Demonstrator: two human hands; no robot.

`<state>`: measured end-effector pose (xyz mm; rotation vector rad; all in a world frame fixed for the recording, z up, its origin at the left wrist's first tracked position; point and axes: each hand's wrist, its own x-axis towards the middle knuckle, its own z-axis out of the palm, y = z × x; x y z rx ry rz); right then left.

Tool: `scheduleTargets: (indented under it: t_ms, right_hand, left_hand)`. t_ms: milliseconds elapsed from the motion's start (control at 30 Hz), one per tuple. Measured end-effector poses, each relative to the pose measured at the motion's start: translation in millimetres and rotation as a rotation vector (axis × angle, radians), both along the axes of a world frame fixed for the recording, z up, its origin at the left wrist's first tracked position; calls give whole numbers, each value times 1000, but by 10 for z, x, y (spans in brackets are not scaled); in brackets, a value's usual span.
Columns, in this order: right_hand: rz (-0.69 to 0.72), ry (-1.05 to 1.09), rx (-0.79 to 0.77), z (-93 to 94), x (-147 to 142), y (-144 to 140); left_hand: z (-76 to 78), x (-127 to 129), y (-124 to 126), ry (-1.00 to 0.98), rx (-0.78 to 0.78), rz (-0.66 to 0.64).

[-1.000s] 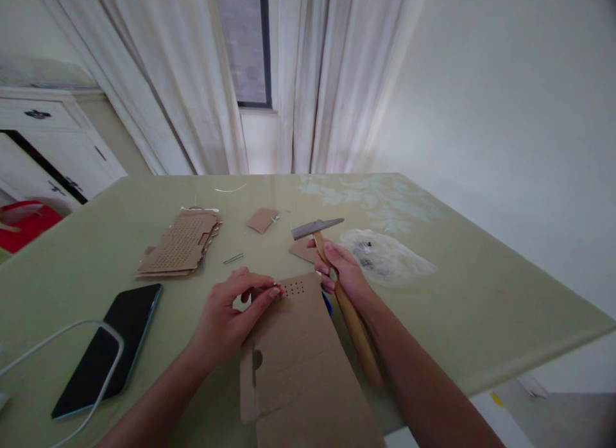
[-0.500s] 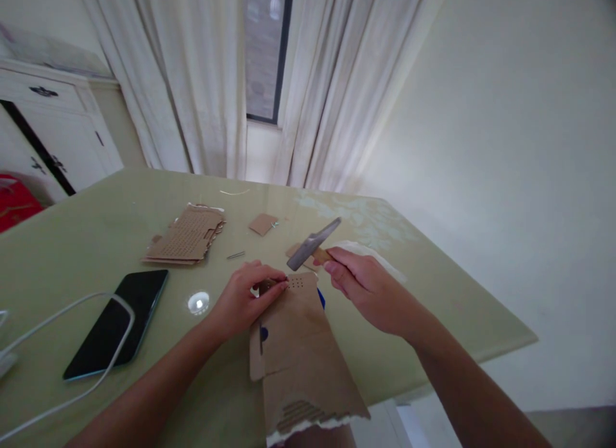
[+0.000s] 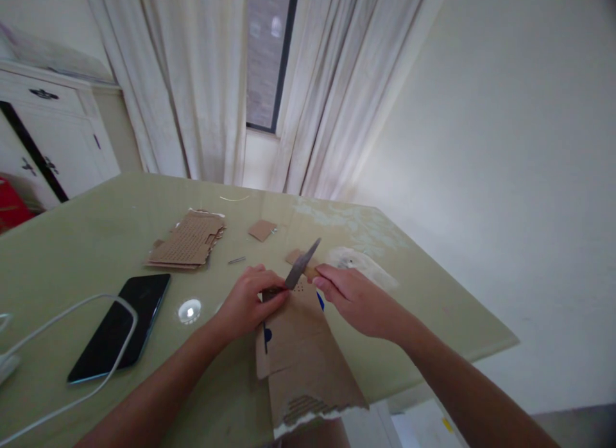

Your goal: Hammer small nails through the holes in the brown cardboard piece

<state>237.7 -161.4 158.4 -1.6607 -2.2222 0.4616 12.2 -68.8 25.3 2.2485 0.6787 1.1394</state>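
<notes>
My right hand (image 3: 353, 297) is wrapped round the wooden handle of a hammer (image 3: 302, 266). The hammer's metal head is tilted, its lower face right at the fingertips of my left hand (image 3: 253, 297). Those fingers are pinched together at the far left corner of a brown cardboard piece (image 3: 310, 352); whatever small thing is between them is hidden. Rows of small holes show in the cardboard beside the fingertips. Its torn near edge hangs past the table edge. A blue marking shows at its right side.
On the greenish table (image 3: 409, 294) lie a stack of perforated cardboard (image 3: 187, 239), thin metal pins (image 3: 237, 260), a small cardboard square (image 3: 262, 230), and a clear plastic bag (image 3: 366, 265). A black phone (image 3: 120, 326) lies at the left, with a white cable (image 3: 72, 303) across it.
The hammer has come down and slightly left, from above the cardboard onto my left fingertips' spot. My left hand keeps its pinch at the corner. The camera view has shifted slightly.
</notes>
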Motion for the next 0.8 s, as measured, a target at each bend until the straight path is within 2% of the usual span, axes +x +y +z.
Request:
scheduleTargets:
  t_ms: [67, 200, 367, 567, 700, 800]
  right_hand:
    - [16, -44, -1, -14, -12, -21]
    - [-60, 21, 95, -25, -34, -44]
    - [-21, -90, -21, -87, -49, -46]
    - [-78, 113, 70, -159, -23, -24]
    - [-9, -18, -35, -273, -30, -16]
    - [-33, -2, 12, -291, -32, -25]
  left_hand:
    - [-12, 0, 3, 6, 5, -9]
    - [-6, 2, -7, -8, -29, -22]
    - [45, 8, -38, -50, -112, -38]
    - [36, 3, -26, -35, -94, -19]
    - [32, -8, -14, 19, -75, 11]
    - [27, -12, -8, 39, -69, 23]
